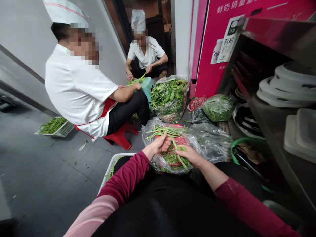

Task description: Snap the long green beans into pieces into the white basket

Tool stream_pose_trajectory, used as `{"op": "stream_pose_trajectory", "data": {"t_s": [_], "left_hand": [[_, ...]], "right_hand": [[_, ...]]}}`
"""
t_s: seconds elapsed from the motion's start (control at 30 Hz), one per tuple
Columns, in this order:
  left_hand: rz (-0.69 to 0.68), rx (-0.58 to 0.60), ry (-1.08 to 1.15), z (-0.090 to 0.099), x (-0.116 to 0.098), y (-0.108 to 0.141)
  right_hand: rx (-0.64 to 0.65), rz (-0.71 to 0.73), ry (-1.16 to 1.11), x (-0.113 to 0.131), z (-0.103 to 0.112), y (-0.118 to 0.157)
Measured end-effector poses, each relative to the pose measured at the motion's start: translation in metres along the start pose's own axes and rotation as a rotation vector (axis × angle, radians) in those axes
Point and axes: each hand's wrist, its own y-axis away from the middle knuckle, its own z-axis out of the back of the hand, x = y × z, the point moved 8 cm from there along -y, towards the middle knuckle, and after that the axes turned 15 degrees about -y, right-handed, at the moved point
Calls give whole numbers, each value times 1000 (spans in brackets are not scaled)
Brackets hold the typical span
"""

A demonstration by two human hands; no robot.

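Note:
Long green beans slant down between my hands, over a red container lined with clear plastic. My right hand is wrapped round several of them, their lower ends sticking out below the palm. Beside their upper ends is my left hand, its fingers curled and thumb raised; whether it pinches anything is too small to tell. More long beans lie across the back of the container. Short green pieces fill its lower part, under my hands.
A person in white sits at left on a red stool; another person squats behind. A bag of leafy greens stands ahead. White baskets lie left, and a metal shelf borders the right.

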Motion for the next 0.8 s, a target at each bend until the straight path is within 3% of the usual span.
{"op": "stream_pose_trajectory", "data": {"t_s": [0.07, 0.1, 0.2, 0.3, 0.33, 0.4, 0.47, 0.53, 0.67, 0.8], "left_hand": [[-66, 54, 111, -6, -20, -3], [-116, 27, 148, -6, -29, -3], [-337, -239, 143, 1, -50, 14], [-499, -498, -97, -6, -60, 51], [-503, -505, -176, -14, -59, 59], [-463, -402, -237, -32, -53, 65], [-381, -248, -191, -45, -43, 61], [-295, -171, -130, -47, -32, 51], [-190, -224, -69, -31, -14, 34], [-297, -292, 56, -19, -19, 34]], "right_hand": [[49, -68, -96, -5, -5, 3], [54, -75, -153, -6, -6, 3], [-29, -44, -357, -3, 3, -1], [-190, -28, -528, -5, 23, -10], [-242, -27, -558, -7, 30, -12], [-284, -54, -576, -11, 36, -15], [-224, -139, -556, -17, 29, -15], [-107, -270, -543, -26, 14, -12], [8, -369, -610, -34, -5, -1], [9, -337, -642, -31, -6, 0]]}}
